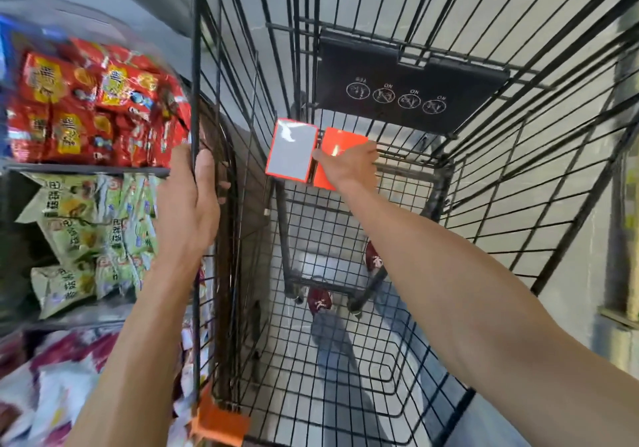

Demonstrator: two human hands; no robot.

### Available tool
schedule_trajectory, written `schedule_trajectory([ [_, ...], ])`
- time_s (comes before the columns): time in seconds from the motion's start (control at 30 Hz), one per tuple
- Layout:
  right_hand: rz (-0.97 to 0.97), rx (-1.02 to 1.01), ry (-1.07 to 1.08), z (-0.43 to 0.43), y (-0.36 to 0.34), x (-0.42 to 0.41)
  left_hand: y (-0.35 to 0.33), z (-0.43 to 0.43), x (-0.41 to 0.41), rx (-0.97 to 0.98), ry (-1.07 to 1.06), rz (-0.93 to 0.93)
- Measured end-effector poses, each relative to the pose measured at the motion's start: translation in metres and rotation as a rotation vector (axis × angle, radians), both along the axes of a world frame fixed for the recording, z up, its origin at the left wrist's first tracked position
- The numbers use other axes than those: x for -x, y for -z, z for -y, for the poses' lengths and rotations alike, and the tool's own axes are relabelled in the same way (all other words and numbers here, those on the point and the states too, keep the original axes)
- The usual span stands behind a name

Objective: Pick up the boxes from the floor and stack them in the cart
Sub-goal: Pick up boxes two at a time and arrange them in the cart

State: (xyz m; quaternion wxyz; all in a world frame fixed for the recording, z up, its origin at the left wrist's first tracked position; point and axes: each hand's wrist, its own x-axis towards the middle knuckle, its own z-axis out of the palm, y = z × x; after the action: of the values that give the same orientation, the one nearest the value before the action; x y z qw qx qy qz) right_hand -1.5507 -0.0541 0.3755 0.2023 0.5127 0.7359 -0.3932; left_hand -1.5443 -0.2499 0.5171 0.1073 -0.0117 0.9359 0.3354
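Note:
I look down into a black wire cart (345, 360). My right hand (349, 166) reaches deep into the basket and grips an orange box (340, 142) near the far end. Right beside it on the left lies a second box (292, 151) with a grey face and orange edges; my thumb touches its right edge. My left hand (188, 197) grips the cart's left rim wire (195, 66).
Shelves on the left hold red snack bags (93, 107), green bags (86, 232) and purple-white bags (45, 394) close against the cart. A black child-seat flap (408, 87) hangs at the cart's far end. An orange corner guard (221, 424) sits on the near left corner. Grey floor and someone's red shoes (320, 301) show through the mesh.

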Motion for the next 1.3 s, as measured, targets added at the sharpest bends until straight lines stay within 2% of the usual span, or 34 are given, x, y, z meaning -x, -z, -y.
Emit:
schedule_trajectory([
  [0.2,-0.032,0.012,-0.01,0.002,0.01,-0.002,0.003,-0.001,0.002,0.022,-0.022,-0.02],
  [0.37,-0.029,0.097,-0.074,-0.017,-0.006,-0.005,-0.001,0.0,0.001,0.099,0.009,-0.041],
  [0.47,-0.033,0.072,-0.205,-0.032,-0.03,-0.01,-0.004,0.002,0.004,0.163,0.072,0.005],
  [0.67,0.059,-0.104,-0.682,-0.064,-0.103,-0.028,-0.039,0.009,0.016,0.569,0.314,0.201],
  [0.83,0.014,-0.172,-0.738,-0.081,-0.174,-0.056,-0.068,0.003,0.019,0.625,0.439,0.246],
  [0.9,-0.011,-0.273,-0.757,-0.085,-0.199,-0.079,-0.085,-0.003,0.011,0.735,0.513,0.197],
  [1.0,-0.006,-0.378,-0.748,-0.084,-0.235,-0.116,-0.118,-0.018,-0.007,0.88,0.66,0.016],
  [1.17,0.007,-0.529,-0.711,-0.073,-0.285,-0.185,-0.168,-0.05,-0.045,0.904,0.854,-0.15],
  [1.3,0.024,-0.497,-0.6,-0.069,-0.31,-0.246,-0.199,-0.082,-0.081,0.93,1.011,-0.281],
])
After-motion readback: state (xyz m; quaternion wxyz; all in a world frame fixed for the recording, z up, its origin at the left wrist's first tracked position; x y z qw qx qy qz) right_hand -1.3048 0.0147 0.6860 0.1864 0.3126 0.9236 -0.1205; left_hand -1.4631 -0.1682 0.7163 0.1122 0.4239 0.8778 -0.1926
